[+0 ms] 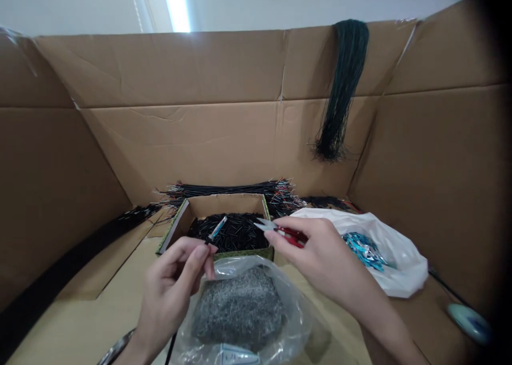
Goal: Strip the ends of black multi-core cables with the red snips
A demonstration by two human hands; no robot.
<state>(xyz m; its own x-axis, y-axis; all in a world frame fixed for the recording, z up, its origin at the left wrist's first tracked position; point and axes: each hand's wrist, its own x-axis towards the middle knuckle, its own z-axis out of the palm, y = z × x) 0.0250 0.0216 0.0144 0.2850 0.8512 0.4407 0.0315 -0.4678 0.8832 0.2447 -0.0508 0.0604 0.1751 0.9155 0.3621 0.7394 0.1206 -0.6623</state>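
My left hand (172, 285) is closed, pinching a black cable between thumb and fingertips. Its stripped end (218, 229) points up and right, showing light blue and white strands. To the right, my right hand (326, 250) grips red-handled thread snips (292, 237), whose pale blades point left toward the cable end without touching it. Behind both hands, an open box (172, 236) holds many short black tube pieces (236, 232). Below them lies a clear plastic bag (302, 306) containing a mass of fine dark grey pieces (240, 306).
Cardboard walls (180, 141) surround the work surface. Black cables with bare ends (224, 189) lie behind the box, and a thick cable bundle (72, 264) runs along the left. At right sits a white bag (408, 258) with shiny blue scraps (364, 250). Dark green strands (348, 66) hang over the back wall.
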